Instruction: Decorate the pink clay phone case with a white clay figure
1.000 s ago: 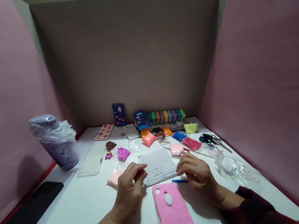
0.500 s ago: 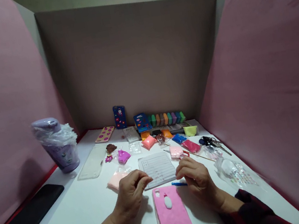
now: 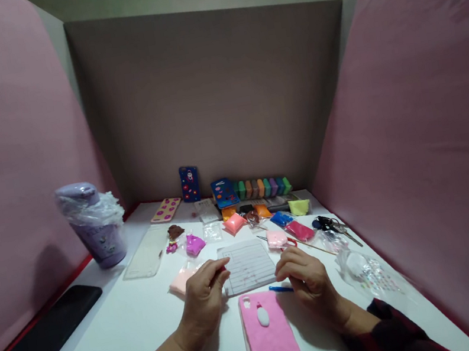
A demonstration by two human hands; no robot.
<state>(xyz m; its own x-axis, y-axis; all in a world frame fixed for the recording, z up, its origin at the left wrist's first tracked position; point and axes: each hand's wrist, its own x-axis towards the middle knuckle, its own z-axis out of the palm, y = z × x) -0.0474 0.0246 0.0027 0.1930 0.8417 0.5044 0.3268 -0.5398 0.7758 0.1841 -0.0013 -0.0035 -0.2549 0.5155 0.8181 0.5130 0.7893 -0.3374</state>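
Observation:
A phone case covered in pink clay (image 3: 275, 348) lies at the near edge, with a white oval (image 3: 263, 316) and a tiny dark pink bit near its camera hole. To its upper left, my left hand (image 3: 203, 297) is raised in a pinch; a small reddish bit, probably clay, shows between thumb and fingertips. My right hand (image 3: 309, 283) hovers on the other side with curled fingers, and what they hold, if anything, is hidden. Beside it lies a blue tool (image 3: 281, 289). Between the hands is a lined paper pad (image 3: 248, 266) with faint pinkish marks.
Clay packets, such as a magenta one (image 3: 194, 244) and a blue one (image 3: 282, 218), spread across the back. A clear case (image 3: 142, 257) and a purple wrapped cup (image 3: 101, 239) stand left. Keys (image 3: 337, 224) and a bag of beads (image 3: 375, 275) lie right. Pink walls flank the table.
My left hand's fingers have shifted and tilted upward, bringing the small reddish bit into view. The right hand stays nearly still. The view has moved slightly.

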